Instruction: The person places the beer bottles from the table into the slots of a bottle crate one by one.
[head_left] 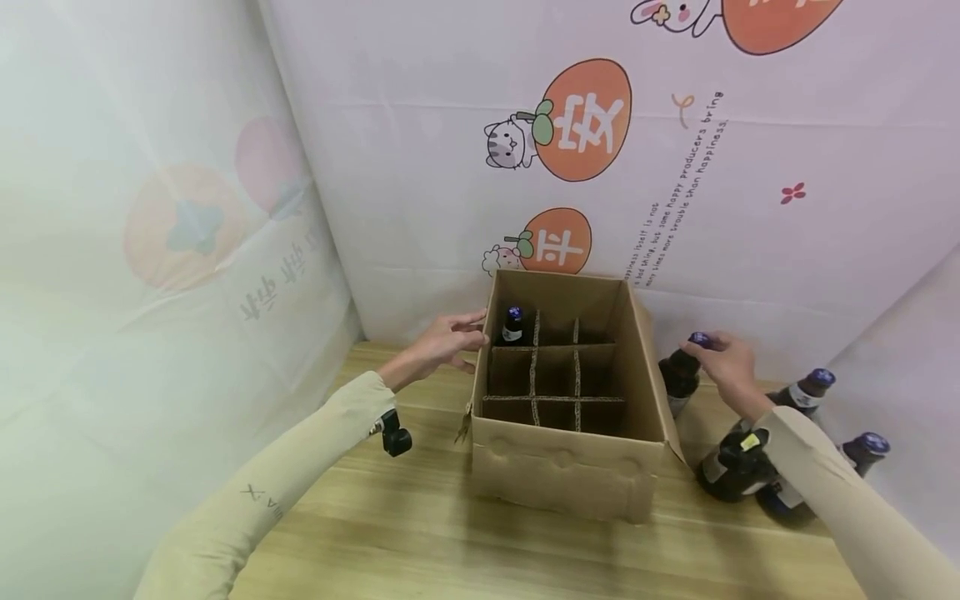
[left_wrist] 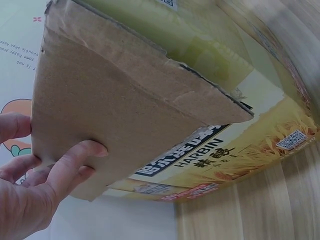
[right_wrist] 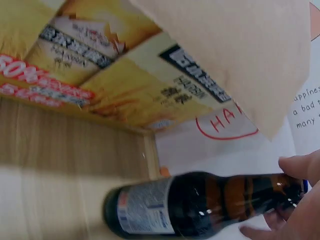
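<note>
Two hands at a divided carton on the wooden worktop point(head_left: 420, 533).

Left hand point(head_left: 442, 340) at 9 o'clock of the carton point(head_left: 570, 467), fingers point(left_wrist: 75, 160) straight against its flap; right hand point(head_left: 726, 360) at 3 o'clock, fingers pinching the cap of a dark bottle point(head_left: 678, 377) standing just beside the carton wall.

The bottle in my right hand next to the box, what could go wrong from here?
1. The right hand holds the bottle only near its cap, so it may swing or slip when lifted.
2. It stands close to the cardboard box wall and could knock the side flap.
3. The other bottles crowd the right sleeve and might get toppled.
4. The left hand merely touches the box's flap, so the box could shift.
</note>
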